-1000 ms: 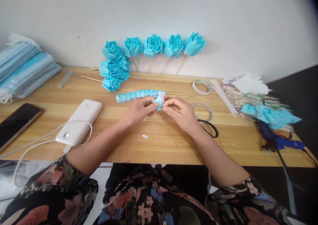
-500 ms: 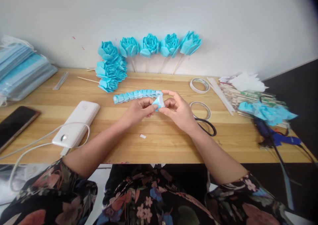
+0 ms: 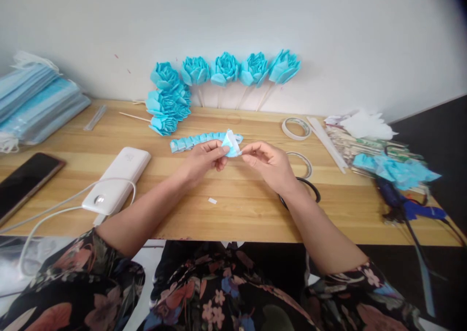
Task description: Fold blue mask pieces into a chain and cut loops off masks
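Between my hands is a small folded blue-and-white piece [image 3: 231, 145]. My left hand [image 3: 205, 161] pinches its lower left side between thumb and fingers. My right hand [image 3: 268, 163] has its thumb and index fingertips pressed together at the piece's lower right corner. Behind the hands lies a row of folded light-blue pieces [image 3: 195, 140], its right part partly hidden by the held piece. A small white scrap [image 3: 212, 201] rests on the wooden table [image 3: 233, 219] in front.
Blue flowers on sticks [image 3: 224, 69] stand against the wall, with more heaped at left. Masks [image 3: 44, 102], a phone [image 3: 29, 182] and a white power bank [image 3: 116, 180] lie left. Tape rolls [image 3: 296, 129], a black ring [image 3: 317, 192] and a blue glue gun [image 3: 416, 208] are at right.
My right hand has moved slightly right, away from my left. The folded piece now shows more of its surface and stands taller. The whole view has shifted slightly.
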Motion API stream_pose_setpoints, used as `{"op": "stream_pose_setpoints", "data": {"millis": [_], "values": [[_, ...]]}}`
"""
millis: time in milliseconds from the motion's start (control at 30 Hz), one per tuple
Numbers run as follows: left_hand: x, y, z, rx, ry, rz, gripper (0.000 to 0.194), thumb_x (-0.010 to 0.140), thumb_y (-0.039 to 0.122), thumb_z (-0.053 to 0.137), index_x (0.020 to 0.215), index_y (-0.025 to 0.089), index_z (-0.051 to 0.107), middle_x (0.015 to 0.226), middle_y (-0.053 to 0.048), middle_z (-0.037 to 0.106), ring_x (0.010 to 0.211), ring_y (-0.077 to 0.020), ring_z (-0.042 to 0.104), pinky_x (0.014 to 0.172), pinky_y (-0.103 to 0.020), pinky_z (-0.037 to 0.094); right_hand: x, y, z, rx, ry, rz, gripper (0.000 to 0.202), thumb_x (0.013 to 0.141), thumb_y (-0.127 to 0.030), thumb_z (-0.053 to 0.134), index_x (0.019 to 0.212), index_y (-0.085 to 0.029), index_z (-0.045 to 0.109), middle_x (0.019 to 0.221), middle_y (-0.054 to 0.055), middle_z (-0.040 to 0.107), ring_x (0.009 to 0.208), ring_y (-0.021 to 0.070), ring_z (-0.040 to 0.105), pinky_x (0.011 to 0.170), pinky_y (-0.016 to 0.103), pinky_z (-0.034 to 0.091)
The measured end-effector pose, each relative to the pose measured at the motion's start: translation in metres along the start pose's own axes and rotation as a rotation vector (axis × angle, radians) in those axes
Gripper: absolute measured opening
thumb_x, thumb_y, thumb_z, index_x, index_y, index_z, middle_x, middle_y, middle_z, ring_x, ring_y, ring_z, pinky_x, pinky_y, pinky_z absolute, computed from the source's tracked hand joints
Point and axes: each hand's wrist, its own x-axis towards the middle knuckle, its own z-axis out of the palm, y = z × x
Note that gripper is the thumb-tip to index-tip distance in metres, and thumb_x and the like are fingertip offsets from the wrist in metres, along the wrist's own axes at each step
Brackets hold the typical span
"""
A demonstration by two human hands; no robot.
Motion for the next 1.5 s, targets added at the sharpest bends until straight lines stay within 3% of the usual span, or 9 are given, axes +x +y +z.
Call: {"op": "stream_pose_setpoints", "data": {"millis": [533, 733, 833, 1167, 1500], "values": [[-0.0018, 0.0017, 0.0033, 0.187, -0.014, 0.042, 0.036, 0.075, 0.045, 0.079, 0.067, 0.015, 0.060, 0.059, 0.002, 0.059, 0.054, -0.0077, 0.051, 0.057, -0.022, 0.043, 0.0000, 0.0038, 0.0042, -0.015, 0.015, 0.057, 0.015, 0.082, -0.033, 0.071, 0.081, -0.020, 0.063, 0.075, -0.001, 0.065, 0.069, 0.0118, 0.057, 0.068, 0.029, 0.048], [0.0005, -0.0024, 0.0000, 0.087, -0.006, 0.013, 0.035, 0.076, 0.043, 0.077, 0.068, 0.015, 0.058, 0.059, 0.001, 0.059, 0.053, -0.0074, 0.050, 0.056, -0.022, 0.041, -0.0009, 0.0015, -0.0005, 0.037, -0.104, 0.019, 0.024, 0.084, -0.029, 0.069, 0.107, -0.024, 0.065, 0.104, 0.004, 0.071, 0.099, 0.0180, 0.067, 0.090, 0.036, 0.054], [0.0007, -0.0034, -0.0003, 0.023, -0.003, -0.009, 0.033, 0.076, 0.041, 0.077, 0.068, 0.015, 0.057, 0.059, 0.001, 0.059, 0.052, -0.0074, 0.050, 0.055, -0.022, 0.040, -0.0017, 0.0008, -0.0011, 0.013, -0.151, -0.021, 0.025, 0.084, -0.026, 0.068, 0.109, -0.026, 0.065, 0.111, 0.004, 0.070, 0.106, 0.0187, 0.065, 0.093, 0.037, 0.054], [-0.0015, -0.0013, 0.0010, 0.036, -0.061, -0.051, 0.037, 0.074, 0.044, 0.080, 0.067, 0.015, 0.057, 0.059, 0.001, 0.060, 0.053, -0.0077, 0.051, 0.057, -0.022, 0.041, -0.0008, -0.0007, 0.0035, -0.045, -0.125, 0.021, 0.018, 0.082, -0.037, 0.073, 0.086, -0.022, 0.067, 0.084, 0.000, 0.068, 0.077, 0.0143, 0.060, 0.075, 0.031, 0.050], [-0.0016, 0.0016, 0.0018, 0.217, -0.040, 0.050, 0.037, 0.078, 0.046, 0.075, 0.066, 0.016, 0.058, 0.059, 0.001, 0.058, 0.055, -0.0086, 0.050, 0.059, -0.023, 0.043, -0.0022, -0.0029, 0.0021, -0.074, -0.120, 0.069, 0.021, 0.086, -0.042, 0.069, 0.086, -0.021, 0.065, 0.080, 0.000, 0.063, 0.073, 0.0126, 0.053, 0.069, 0.029, 0.045]]}}
